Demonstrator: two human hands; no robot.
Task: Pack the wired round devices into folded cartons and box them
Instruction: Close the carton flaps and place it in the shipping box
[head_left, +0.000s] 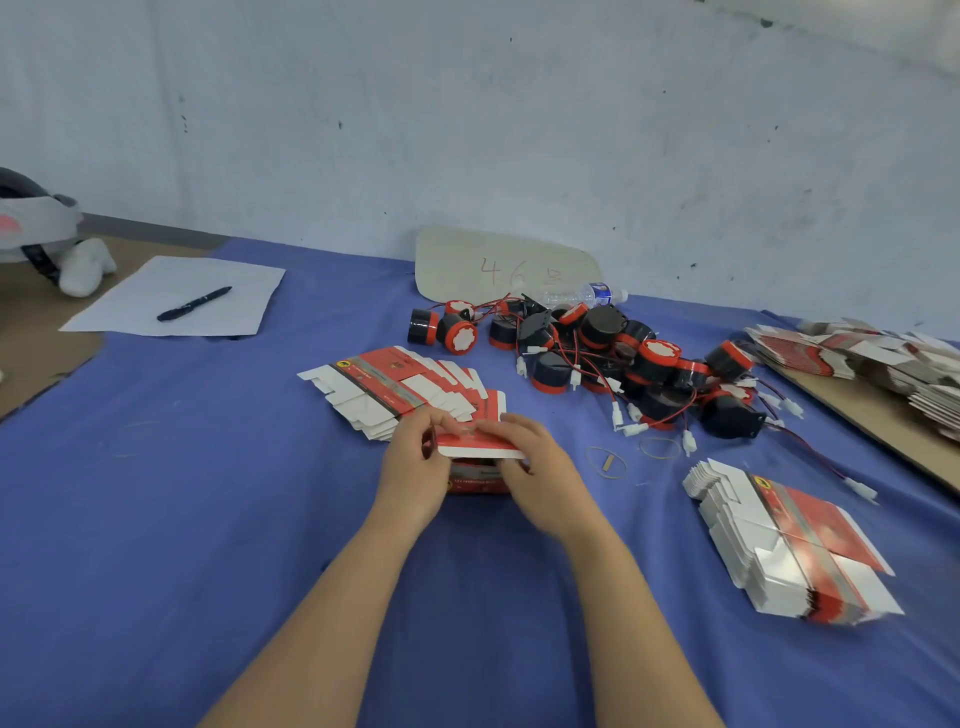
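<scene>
1. Two bare forearms reach in from the near edge over the blue cloth-covered desk (156, 519), and both hands meet at its middle.
2. The left hand (415, 470) and right hand (543, 480) each grip the red-and-white printed cardboard carton (483, 448), fingers curled over its top flap. I judge this to be the folding step, with the flap being pressed into shape. Whether a device already sits inside is hidden by the hands.
3. To the right, a tight bundle of flat, glossy red-and-white carton blanks (795, 551) lies within easy reach, probably as reserve stock. Its stepped white tabs show at the edges.
4. Just behind the hands, a fanned spread of the same flat carton blanks (395, 384) lies loose, likely so that one sheet can be slid off at a time.
5. Farther back right, the heap of round black-and-red plastic devices (623, 358) waits unpacked. Their thin red and black wires with white plug ends tangle across one another, so lifting one may drag its neighbours.
6. More carton blanks (857, 353) are stacked on a brown board at the far right.
7. Against the wall stand a clear plastic water bottle (587, 295) and a pale cardboard sheet with handwritten figures (498, 265).
8. Far left, a black pen (195, 303) rests on a white paper sheet (239, 291).
</scene>
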